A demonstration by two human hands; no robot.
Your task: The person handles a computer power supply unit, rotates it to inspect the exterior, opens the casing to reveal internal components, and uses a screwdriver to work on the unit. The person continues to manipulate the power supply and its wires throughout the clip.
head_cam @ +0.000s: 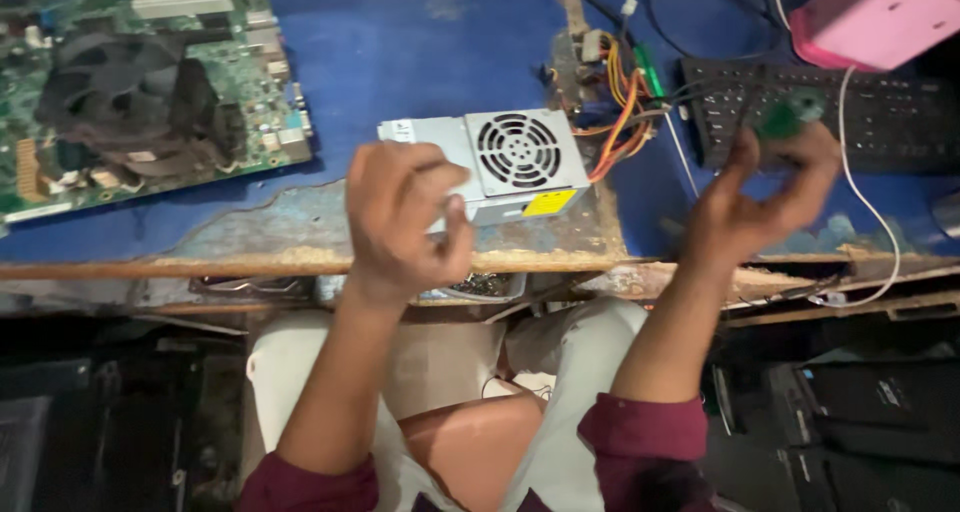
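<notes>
My left hand (405,217) is raised over the table's front edge with its fingers curled in; whether anything small sits between thumb and fingers I cannot tell. Just behind it lies a grey metal power supply (505,162) with a round fan grille and a yellow sticker. My right hand (765,187) is lifted at the right and pinches a small green circuit part (790,117) at its fingertips. A bundle of orange, yellow and black wires (620,107) runs from the power supply toward the back.
A green motherboard (150,87) with a black cooling fan lies at the back left on the blue worn table (400,42). A black keyboard (880,122) and a pink box (880,17) sit at the back right. Dark computer cases (860,412) stand on the floor.
</notes>
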